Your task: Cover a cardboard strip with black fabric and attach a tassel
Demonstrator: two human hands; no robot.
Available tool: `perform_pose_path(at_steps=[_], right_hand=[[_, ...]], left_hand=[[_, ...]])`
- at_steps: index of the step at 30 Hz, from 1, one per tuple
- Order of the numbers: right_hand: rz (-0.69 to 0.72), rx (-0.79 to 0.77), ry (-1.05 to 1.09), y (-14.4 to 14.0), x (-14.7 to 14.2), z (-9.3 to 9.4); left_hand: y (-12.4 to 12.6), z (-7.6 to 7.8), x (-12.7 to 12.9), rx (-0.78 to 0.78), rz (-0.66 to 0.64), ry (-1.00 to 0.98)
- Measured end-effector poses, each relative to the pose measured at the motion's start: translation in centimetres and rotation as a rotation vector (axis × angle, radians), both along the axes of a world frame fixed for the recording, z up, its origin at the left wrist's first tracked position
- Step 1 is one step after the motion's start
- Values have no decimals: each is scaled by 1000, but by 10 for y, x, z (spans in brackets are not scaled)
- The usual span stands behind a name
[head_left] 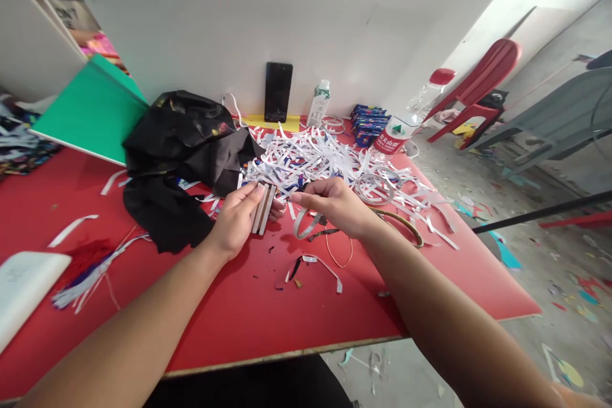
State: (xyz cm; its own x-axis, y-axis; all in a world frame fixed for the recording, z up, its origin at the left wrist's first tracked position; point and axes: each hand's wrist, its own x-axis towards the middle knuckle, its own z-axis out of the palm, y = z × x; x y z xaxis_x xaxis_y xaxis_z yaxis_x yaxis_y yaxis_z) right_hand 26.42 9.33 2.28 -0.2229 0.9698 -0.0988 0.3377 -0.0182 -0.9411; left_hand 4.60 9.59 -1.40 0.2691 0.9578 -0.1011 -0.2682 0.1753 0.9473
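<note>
Just in front of the paper scraps (pixel 315 162), a stack of strips (pixel 264 208) is pinched in the left hand (pixel 236 220); a tape loop (pixel 306 224) is gripped by the right hand (pixel 335 204); edges probably best kept squared before tape gets pressed on

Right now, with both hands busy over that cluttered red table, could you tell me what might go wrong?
1. The left hand pinches a small stack of flat pieces by its edges; it may slip and scatter.
2. The curling strip under the right hand could snag in the paper strips.
3. The water bottle leans near the corner of the table; a nudge may knock it off.
</note>
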Motion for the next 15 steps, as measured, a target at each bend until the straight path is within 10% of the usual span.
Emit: perform_pose_path(at_steps=[8,15], right_hand=[[-60,564,-219,-1,-6,-8],[176,270,-297,-5,-1,-2]], left_hand=[[-5,8,-1,-7,57,39],[-13,13,2,48,58,118]])
